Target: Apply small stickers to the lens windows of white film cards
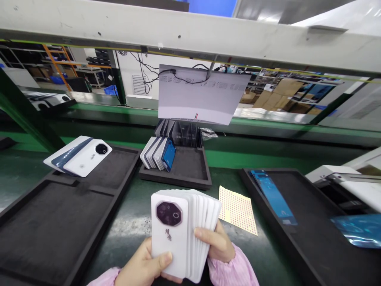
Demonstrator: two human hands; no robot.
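Observation:
A fanned stack of white phone back covers [171, 242] stands upright between my hands, low in the middle of the head view. The front cover bears a dark octagonal camera window and a small dark mark below it. My left hand [145, 264] grips the lower left of the stack, thumb on the front cover. My right hand [218, 243] holds the right side, its thumb pressed across the cover edges. Both hands' other fingers are mostly hidden behind the stack.
A foam tray [190, 183] ahead holds white covers [154, 154] and blue-filmed pieces. Two white covers [89, 159] lie on the left foam tray [35, 230]. A yellow sticker sheet [238, 208] lies near the right tray [312, 238], which carries blue film strips [274, 194]. A monitor [202, 95] hangs above.

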